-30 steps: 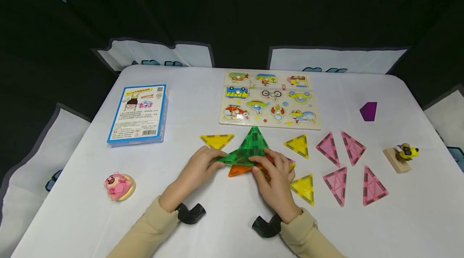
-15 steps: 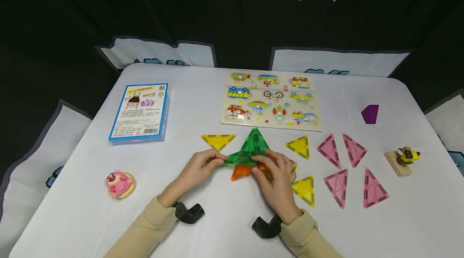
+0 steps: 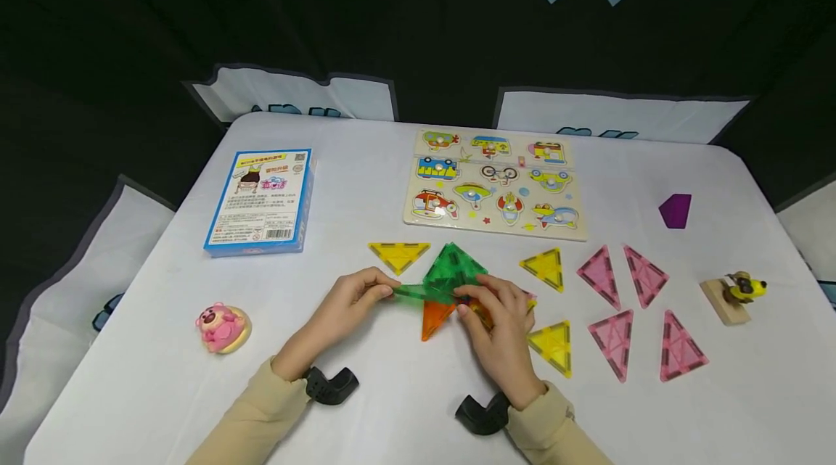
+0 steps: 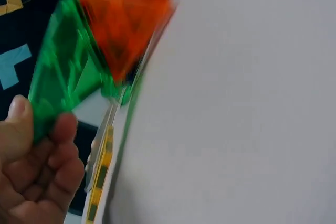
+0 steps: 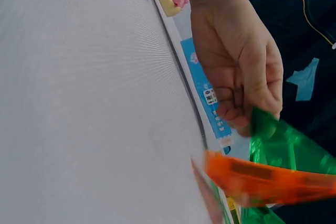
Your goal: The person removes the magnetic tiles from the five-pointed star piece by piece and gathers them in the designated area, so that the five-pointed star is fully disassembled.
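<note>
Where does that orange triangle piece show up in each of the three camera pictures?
Head: orange triangle at table centre, between both hands, under the green triangle.
Left wrist: upper left, blurred, against the green triangle.
Right wrist: lower right, edge-on.
Shared landmark: the green triangle, beside the orange one in all three.

Bright, even light; blurred wrist views.

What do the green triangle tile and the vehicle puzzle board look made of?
Green triangle tile: likely glossy translucent plastic; the wrist views show light passing through it. Vehicle puzzle board: probably wood with matte printed pictures, judging by its pale tan edge.
</note>
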Action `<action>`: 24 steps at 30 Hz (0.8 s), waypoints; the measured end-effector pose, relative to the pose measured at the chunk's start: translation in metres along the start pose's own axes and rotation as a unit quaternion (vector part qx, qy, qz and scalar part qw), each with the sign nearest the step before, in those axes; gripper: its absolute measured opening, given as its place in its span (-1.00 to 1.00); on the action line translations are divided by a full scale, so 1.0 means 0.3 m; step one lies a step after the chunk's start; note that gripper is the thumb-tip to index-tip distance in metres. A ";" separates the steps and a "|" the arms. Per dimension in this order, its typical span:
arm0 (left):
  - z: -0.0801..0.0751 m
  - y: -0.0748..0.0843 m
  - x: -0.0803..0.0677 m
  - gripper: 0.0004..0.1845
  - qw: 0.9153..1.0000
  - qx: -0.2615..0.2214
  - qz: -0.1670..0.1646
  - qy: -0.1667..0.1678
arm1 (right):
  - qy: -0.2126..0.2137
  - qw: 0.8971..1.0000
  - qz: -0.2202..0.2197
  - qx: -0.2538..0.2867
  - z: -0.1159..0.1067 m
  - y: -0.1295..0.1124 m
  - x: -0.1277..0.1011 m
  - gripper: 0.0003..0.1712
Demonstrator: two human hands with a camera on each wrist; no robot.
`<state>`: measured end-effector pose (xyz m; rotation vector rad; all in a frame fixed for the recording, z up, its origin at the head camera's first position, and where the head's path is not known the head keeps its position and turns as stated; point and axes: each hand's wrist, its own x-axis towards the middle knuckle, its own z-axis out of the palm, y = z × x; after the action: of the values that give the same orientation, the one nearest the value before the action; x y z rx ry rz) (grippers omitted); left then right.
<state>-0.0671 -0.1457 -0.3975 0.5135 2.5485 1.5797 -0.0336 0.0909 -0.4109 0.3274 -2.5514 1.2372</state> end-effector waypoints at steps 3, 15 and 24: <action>0.003 -0.005 -0.003 -0.89 1.000 -0.023 -0.002 0.016 | 0.003 1.000 -0.003 -0.004 0.001 0.004 0.001 -0.83; 0.037 -0.018 -0.001 -0.91 1.000 -0.010 -0.005 0.027 | -0.043 0.999 0.008 -0.030 0.002 0.005 0.006 -0.51; 0.049 -0.015 -0.006 -0.94 0.995 0.059 0.056 0.051 | -0.057 0.998 0.007 -0.032 -0.001 0.005 0.000 -0.54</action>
<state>-0.0627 -0.1356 -0.4084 0.6131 2.7482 1.5337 -0.0341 0.0920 -0.4119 0.3755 -2.6875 1.1706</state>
